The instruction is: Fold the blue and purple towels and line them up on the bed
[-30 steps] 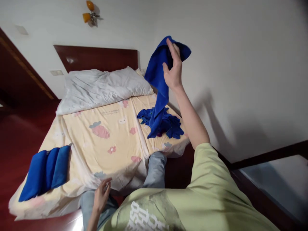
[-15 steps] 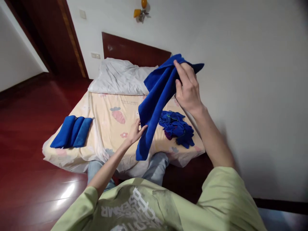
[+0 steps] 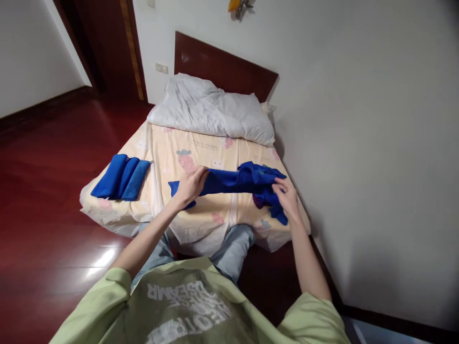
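Note:
A blue cloth is stretched sideways above the bed between my two hands. My left hand is closed on its left part, and a corner of cloth hangs out below the fingers. At the cloth's right end, my right hand pinches it between thumb and fingers. Behind and below that end lies a crumpled pile of blue cloths with a dark purple piece in it; where cloth and pile part is hard to tell. Several folded blue cloths lie side by side on the bed's left.
The bed has a pale yellow patterned sheet. A white quilt lies bunched by the dark red headboard. A wall rises close on the right. My knees touch or nearly touch the bed's front edge.
My right hand has come down from high above the bed to beside the pile. My left hand has moved slightly left and closed on the cloth, which now stretches sideways instead of hanging.

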A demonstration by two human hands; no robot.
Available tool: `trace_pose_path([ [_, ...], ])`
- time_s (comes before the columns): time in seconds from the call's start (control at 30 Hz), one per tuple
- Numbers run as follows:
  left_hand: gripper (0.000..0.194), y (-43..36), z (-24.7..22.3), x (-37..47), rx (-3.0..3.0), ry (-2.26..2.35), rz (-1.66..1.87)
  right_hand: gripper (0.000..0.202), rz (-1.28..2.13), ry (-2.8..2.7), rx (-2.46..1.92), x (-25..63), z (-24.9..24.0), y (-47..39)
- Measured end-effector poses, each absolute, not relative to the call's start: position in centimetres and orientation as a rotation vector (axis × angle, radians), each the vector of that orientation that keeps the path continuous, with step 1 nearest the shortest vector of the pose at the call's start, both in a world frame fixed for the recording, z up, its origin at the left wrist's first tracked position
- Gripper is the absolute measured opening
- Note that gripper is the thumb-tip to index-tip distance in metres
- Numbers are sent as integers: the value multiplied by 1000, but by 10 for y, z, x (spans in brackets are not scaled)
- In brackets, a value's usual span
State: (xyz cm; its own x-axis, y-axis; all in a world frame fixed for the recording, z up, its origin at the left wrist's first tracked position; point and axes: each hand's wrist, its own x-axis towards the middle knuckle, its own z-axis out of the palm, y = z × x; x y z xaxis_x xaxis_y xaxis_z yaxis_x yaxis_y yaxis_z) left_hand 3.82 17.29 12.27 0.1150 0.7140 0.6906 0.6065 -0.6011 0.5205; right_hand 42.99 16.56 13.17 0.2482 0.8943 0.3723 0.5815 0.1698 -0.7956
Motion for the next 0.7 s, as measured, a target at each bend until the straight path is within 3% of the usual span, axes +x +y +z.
trace_pose_path([
  [0.2,33,125,95,63,2582,1140,1079,42,662,-1525,-1426,356,70,87],
  [0.3,31,100,79,73,2576,1089,938,49,720,-1709,-1261,300,63,51],
  [0.37,30,86,71,75,2549,1075,892,49,676,-1731,-1260,269,56,36],
  [0.53,30,65,55,68,2511,1145,825,18,516,-1601,-1448,239,24,21],
  [0.7,33,56,41,51,2463,1257,818,21,331,-1524,-1652,259,-9,15],
])
